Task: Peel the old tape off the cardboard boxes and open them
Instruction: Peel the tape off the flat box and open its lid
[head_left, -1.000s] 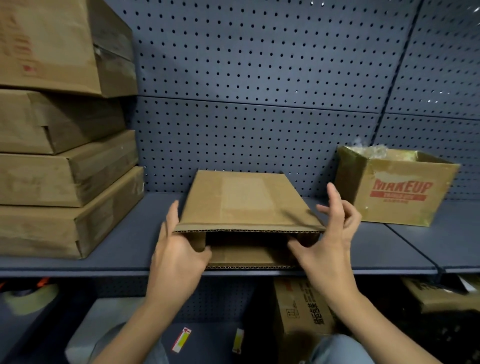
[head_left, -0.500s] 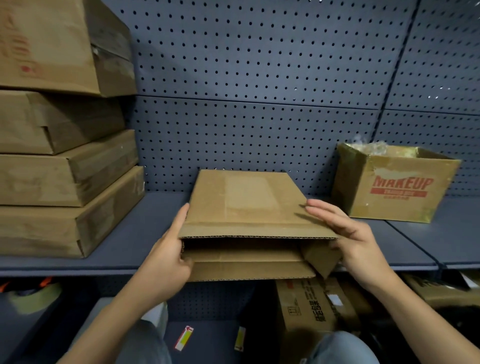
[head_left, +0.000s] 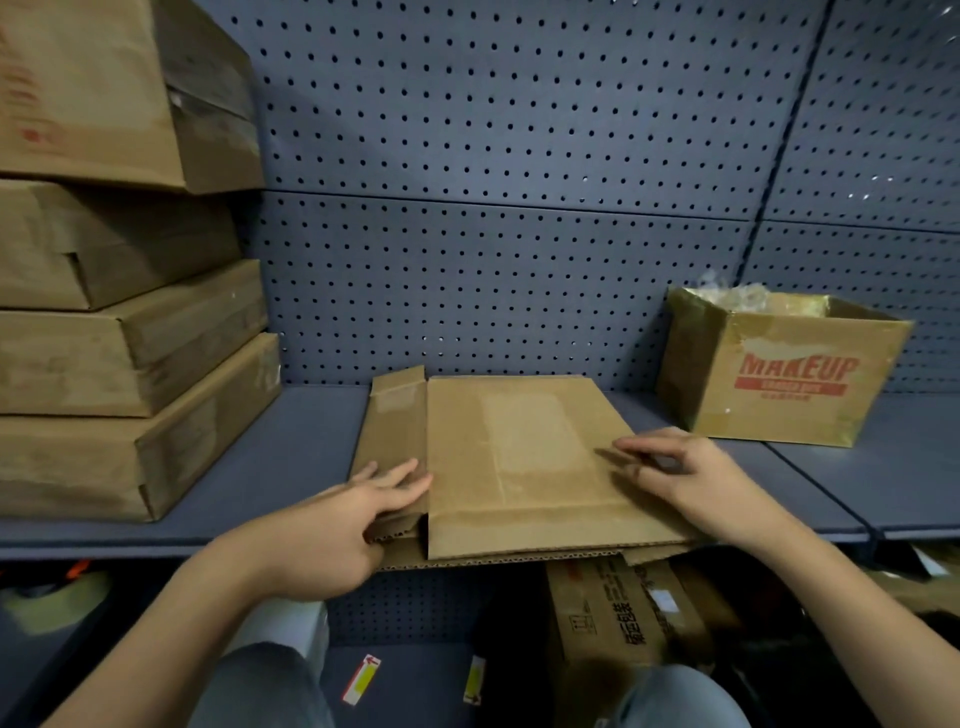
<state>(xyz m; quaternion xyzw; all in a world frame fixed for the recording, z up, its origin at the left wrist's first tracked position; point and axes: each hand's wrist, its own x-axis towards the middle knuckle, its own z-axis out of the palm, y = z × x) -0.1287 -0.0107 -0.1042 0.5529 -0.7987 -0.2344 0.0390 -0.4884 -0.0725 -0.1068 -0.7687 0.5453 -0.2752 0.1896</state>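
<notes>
1. Over on the left, a stack of boxes (head_left: 130, 364) sits four high on the grey shelf (head_left: 291, 452), flaps closed. I would judge these are waiting their turn.
2. Next along, the left hand (head_left: 332, 525) lies on a side flap (head_left: 395, 431) of the box being worked on. Its fingers are nearly straight and spread, pressing down and holding nothing. The thumb is hidden, so I cannot rule out that it hooks under the edge.
3. In the middle, that flattened box (head_left: 519, 467) lies on the shelf with its near edge overhanging the front lip. A pale rectangular patch shows on the top panel, and I see no strip of tape left on it.
4. At its right edge, the right hand (head_left: 691, 478) rests on the cardboard. The fingers reach leftward, loosely extended and touching the panel. It is blurred, but it appears to grip nothing.
5. Far right, well apart, stands an open box marked MAKEUP (head_left: 779, 374) with something clear and crinkled inside.
6. The step in hand looks like pressing the opened box flat. To do it well:
   - Keep both palms flat and push evenly, so one side does not spring up.
   - Slide the box back onto the shelf first, since the overhang could tip under weight.
   - Run a hand along the creases.
   - Check the underside for leftover tape before moving on.
</notes>
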